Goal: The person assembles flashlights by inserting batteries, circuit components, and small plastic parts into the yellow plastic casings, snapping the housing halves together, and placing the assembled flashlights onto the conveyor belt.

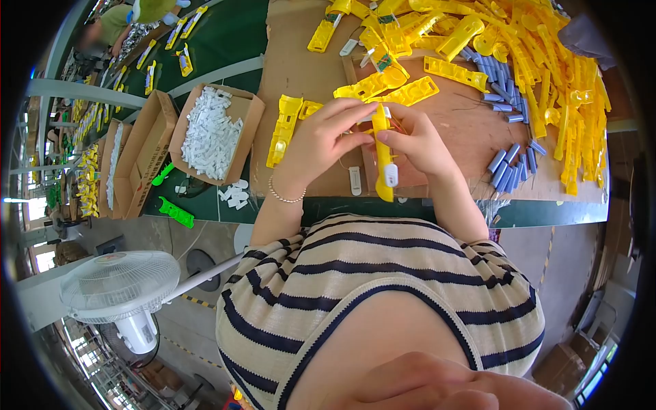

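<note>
A narrow yellow plastic housing [383, 147] is held on edge in front of my chest, with a white part [391, 175] near its lower end. My right hand [420, 142] grips it, the thumb pressed against its side; thin wires show beside those fingers. My left hand [335, 135] is closed at the housing's other side, thumb and fingers brought together; what is between them is hidden. Left of that hand lies another yellow housing [283, 130]. A small white piece [354, 180] rests on the cardboard below the hands.
Blue cylindrical cells [509, 167] with wires lie to the right, beside a large heap of yellow housings [547, 75]. On the left stands a carton [239, 147] of small white parts. Green pieces [176, 212] lie near the table edge. A white fan [119, 287] stands lower left.
</note>
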